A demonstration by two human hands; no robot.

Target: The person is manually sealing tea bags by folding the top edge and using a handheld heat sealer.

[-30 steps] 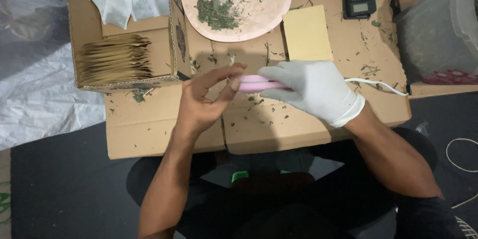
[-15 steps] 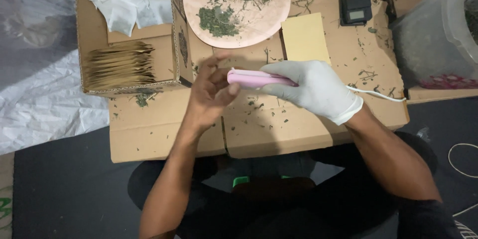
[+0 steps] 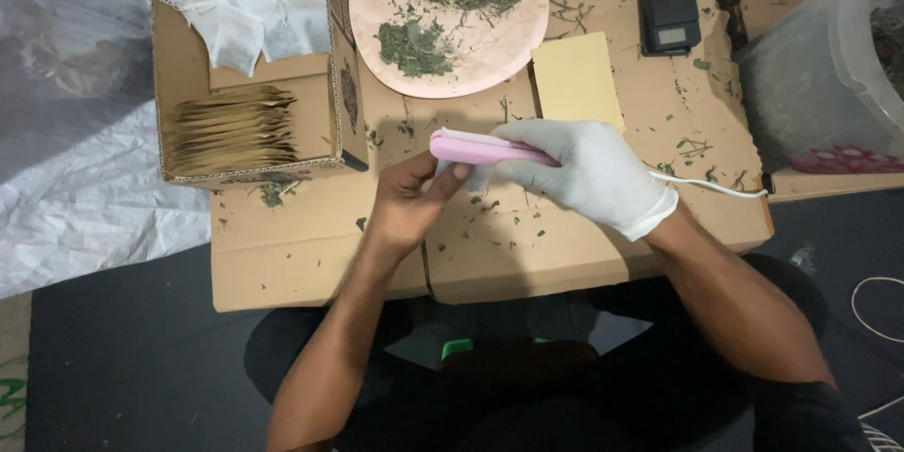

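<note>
Pink sealer tool [image 3: 476, 148], long and thin, held just above the middle of the cardboard desk [image 3: 584, 245]. Gripped at its right end by the right hand [image 3: 589, 169] in a white glove, fingers wrapped tight around it. White cord [image 3: 716, 186] trailing from the glove to the right, across the cardboard. Left hand [image 3: 410, 202], bare, just under the pink tip, fingers curled in with the thumb up by the tool; something small and pale pinched there, too hidden to tell what. Cannot tell if the thumb touches the tool.

Yellow paper pouch [image 3: 576, 80] lying flat just behind the gloved hand. Pink round plate [image 3: 508, 42] further back, with two piles of dried green leaves [image 3: 414, 45] on it. Small black scale [image 3: 669, 16] to the right of the plate. Open cardboard box [image 3: 334, 85] to the left, with a row of brown packets [image 3: 231, 130] standing in front and white filter bags [image 3: 250, 9] behind. Green crumbs scattered all over the cardboard. Clear plastic bag [image 3: 819, 75] at the far right. White plastic sheet [image 3: 85, 179] on the floor at the left.
</note>
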